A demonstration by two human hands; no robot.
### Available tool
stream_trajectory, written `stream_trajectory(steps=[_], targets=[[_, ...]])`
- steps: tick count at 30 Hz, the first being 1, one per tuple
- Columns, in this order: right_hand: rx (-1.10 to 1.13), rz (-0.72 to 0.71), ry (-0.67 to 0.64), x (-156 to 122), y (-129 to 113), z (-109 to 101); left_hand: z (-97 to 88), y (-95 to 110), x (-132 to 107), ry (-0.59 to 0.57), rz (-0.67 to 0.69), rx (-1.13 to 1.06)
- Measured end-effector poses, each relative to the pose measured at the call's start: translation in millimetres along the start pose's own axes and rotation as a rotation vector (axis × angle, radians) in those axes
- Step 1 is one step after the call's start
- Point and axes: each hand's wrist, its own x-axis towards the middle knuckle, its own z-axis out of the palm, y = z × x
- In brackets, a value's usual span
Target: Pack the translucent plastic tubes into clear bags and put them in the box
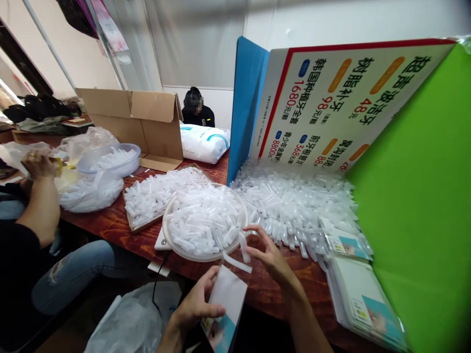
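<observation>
My left hand (200, 301) is closed around a flat white packet (228, 289) with a blue-green picture on its lower part. A pale strip (237, 263) lies across its top end; I cannot tell if it is joined to the packet. Just above, my right hand (270, 257) pinches a small translucent white plastic piece (244, 246) between thumb and fingers. Right behind both hands, a round white tub (170, 242) is heaped with similar pieces (204, 218). More of them form a loose pile (290, 203) on the table to the right.
Stacked packets (362, 294) lie at the right beside a green panel (415, 196). A printed board (279, 98) and blue panel (246, 98) rise behind the pile. Left are a shallow tray (138, 228) of pieces, an open cardboard box (154, 132) and a co-worker's arm (44, 206).
</observation>
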Motion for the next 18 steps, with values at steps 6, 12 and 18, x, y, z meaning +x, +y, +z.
stream_trajectory(steps=[6,12,18], targets=[[0.498,0.081,0.351,-68.4,56.1,5.9,10.8,-7.0,29.0,-0.083,-0.207,0.185],[0.556,0.131,0.485,-103.3,77.6,-1.7,26.1,-7.1,46.2,-0.151,-0.337,0.350],[0.189,0.056,0.217,-118.2,73.6,-24.1,35.0,-13.0,54.0,-0.157,-0.313,0.396]])
